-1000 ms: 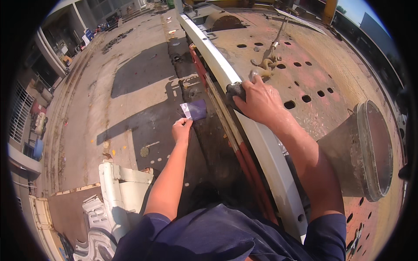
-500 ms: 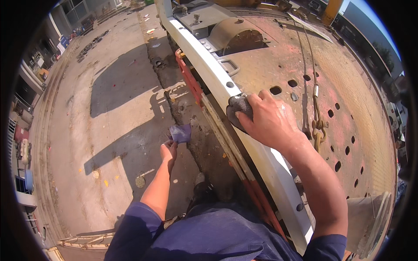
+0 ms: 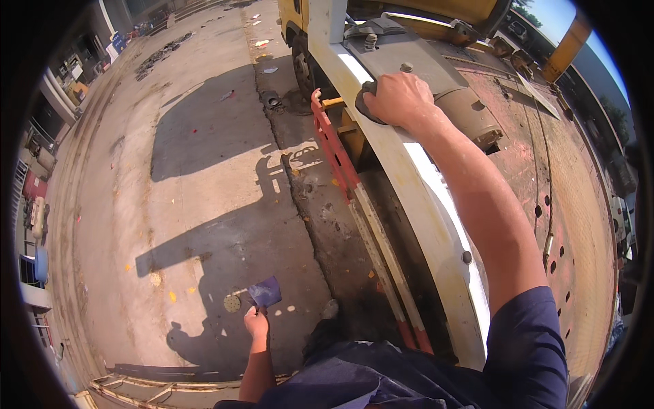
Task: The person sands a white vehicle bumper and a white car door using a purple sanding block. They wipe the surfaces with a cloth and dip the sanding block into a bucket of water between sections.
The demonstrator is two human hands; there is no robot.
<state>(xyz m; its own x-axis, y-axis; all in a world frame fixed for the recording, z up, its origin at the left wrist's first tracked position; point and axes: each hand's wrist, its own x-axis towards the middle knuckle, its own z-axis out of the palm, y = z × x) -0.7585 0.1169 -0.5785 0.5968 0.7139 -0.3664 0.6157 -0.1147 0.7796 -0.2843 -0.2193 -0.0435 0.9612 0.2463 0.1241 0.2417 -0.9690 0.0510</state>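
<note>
Outdoor concrete yard (image 3: 204,170), sunlit, beside a truck's white side rail (image 3: 422,204). Near us, the left hand (image 3: 257,322) hangs low with its arm straight down, grip pinching a small dark scraper (image 3: 266,293). Farther off, the right hand (image 3: 398,99), arm fully extended, closes on a dark pad (image 3: 366,105) pressed on the rail.

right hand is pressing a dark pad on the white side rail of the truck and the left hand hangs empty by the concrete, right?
Not quite. In the head view the left hand is not empty: it holds a small dark blue sheet. The right hand does press a dark pad on the white side rail.
</note>
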